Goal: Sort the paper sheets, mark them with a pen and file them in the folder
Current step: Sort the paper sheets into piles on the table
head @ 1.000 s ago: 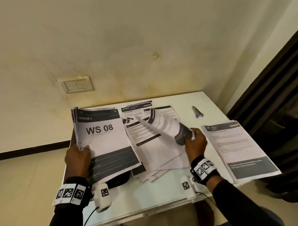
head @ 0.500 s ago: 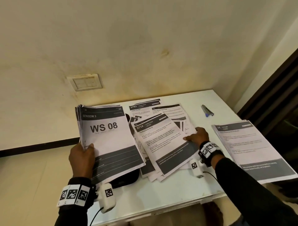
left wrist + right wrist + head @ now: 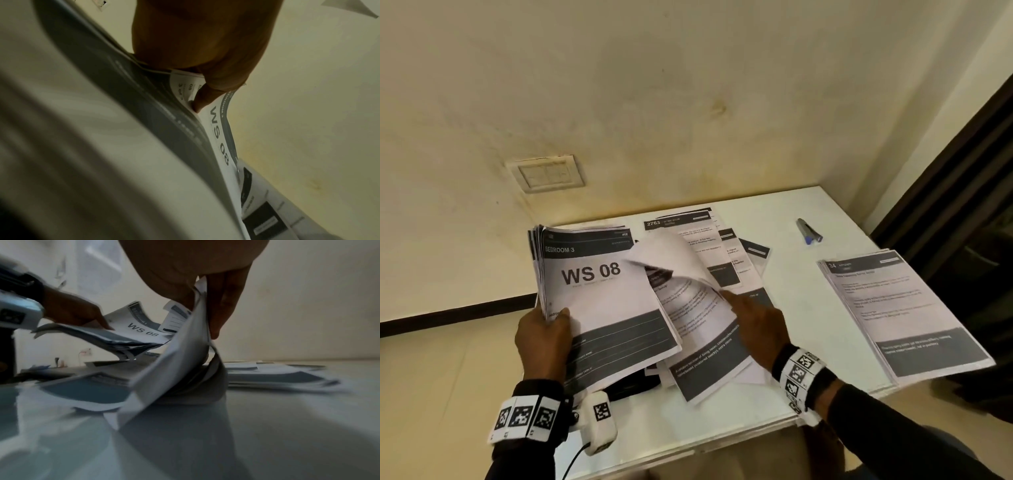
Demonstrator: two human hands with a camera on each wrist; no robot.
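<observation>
My left hand (image 3: 544, 334) grips a thick stack of sheets (image 3: 602, 301) by its lower left edge, thumb on top; the top page reads "WS 08" (image 3: 219, 129). My right hand (image 3: 755, 320) pinches the edge of a sheet (image 3: 671, 260) from the loose pile (image 3: 709, 346) in the middle of the table and lifts it so it curls up and leftwards (image 3: 185, 353). A sorted stack headed "34" (image 3: 900, 308) lies flat at the right. A pen with a blue tip (image 3: 809, 231) lies at the back right. A dark object (image 3: 633, 383) under the papers is mostly hidden.
The white table (image 3: 722, 431) stands against a stained wall with a switch plate (image 3: 548, 174). A dark curtain (image 3: 962, 192) hangs at the right. More sheets headed "2763" (image 3: 678, 222) lie at the back of the pile.
My right hand, which lay flat on the "2732" sheet half a second ago, has now pinched a sheet's edge and peeled it upwards. The left hand keeps holding the "WS 08" stack.
</observation>
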